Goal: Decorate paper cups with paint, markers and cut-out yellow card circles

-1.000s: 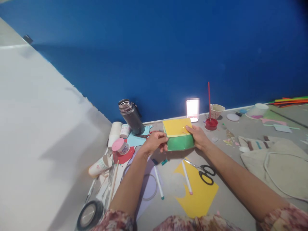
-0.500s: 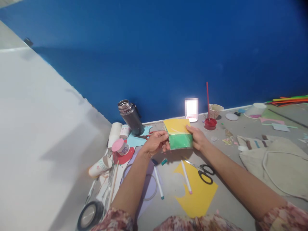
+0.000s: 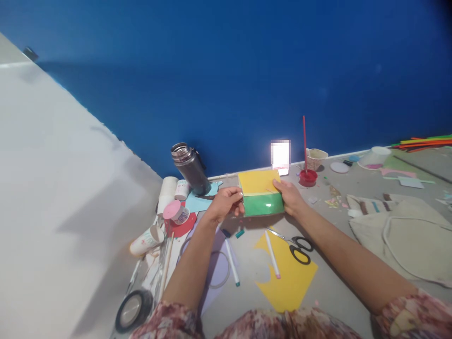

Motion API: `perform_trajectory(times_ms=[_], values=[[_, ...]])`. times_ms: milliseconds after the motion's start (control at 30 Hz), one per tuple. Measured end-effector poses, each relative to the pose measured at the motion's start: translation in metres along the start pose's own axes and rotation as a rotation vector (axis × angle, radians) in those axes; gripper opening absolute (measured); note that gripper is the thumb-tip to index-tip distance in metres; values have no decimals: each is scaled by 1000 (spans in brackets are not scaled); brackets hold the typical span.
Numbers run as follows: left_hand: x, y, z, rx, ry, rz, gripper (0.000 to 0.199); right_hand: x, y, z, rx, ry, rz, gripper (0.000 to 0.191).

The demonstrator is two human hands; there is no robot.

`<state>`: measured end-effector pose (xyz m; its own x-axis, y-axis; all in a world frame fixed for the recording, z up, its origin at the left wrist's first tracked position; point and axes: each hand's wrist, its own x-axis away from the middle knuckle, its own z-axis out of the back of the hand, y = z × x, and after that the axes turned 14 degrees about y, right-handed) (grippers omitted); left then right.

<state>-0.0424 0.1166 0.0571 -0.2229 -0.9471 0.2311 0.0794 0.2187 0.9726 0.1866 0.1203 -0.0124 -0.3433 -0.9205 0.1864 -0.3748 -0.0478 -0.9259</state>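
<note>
A: What are the hands doing?

B: Both have hold of a yellow-and-green packet. The left hand is nearly closed, thumb and fingertips pinching the left edge. The right hand is half closed on the opposite edge, thumb flat on the yellow part; its other fingers are mostly hidden behind.

A: And where is the packet?

B: Raised over the tabletop, yellow part above, glossy green part below. Call it the middle of the dial, with twelve towards the blue wall.

A: Fine. What lies close by?

B: A teal cap at seven, with a teal-ended marker farther out that way. At six there's a pink-ended marker, partly on a ragged-edged sheet of yellow paper. Black-handled scissors lie between four and five, overlapping that sheet.

A: Farther off?

B: At nine, a pink-topped tub on red paper. Between nine and ten stands an open-mouthed dark flask. A black ring-shaped roll sits out at eight, and purple paper shows beside the left forearm.

A: The other side?

B: A bright, blurred rectangle at one, a paper cup at two, a red dish with a red stick at half past two. Just past three, well apart, lies a cream cloth bag.
</note>
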Motion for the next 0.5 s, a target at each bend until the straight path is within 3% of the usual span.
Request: perform_trajectory(times_ms=[300, 500], values=[[-7, -4, 2, -209, 231, -44, 11, 0, 2, 1, 392, -11, 204, 45], [-15, -7, 13, -464, 481, -97, 11, 3, -25, 7, 853, 5, 413, 42]])
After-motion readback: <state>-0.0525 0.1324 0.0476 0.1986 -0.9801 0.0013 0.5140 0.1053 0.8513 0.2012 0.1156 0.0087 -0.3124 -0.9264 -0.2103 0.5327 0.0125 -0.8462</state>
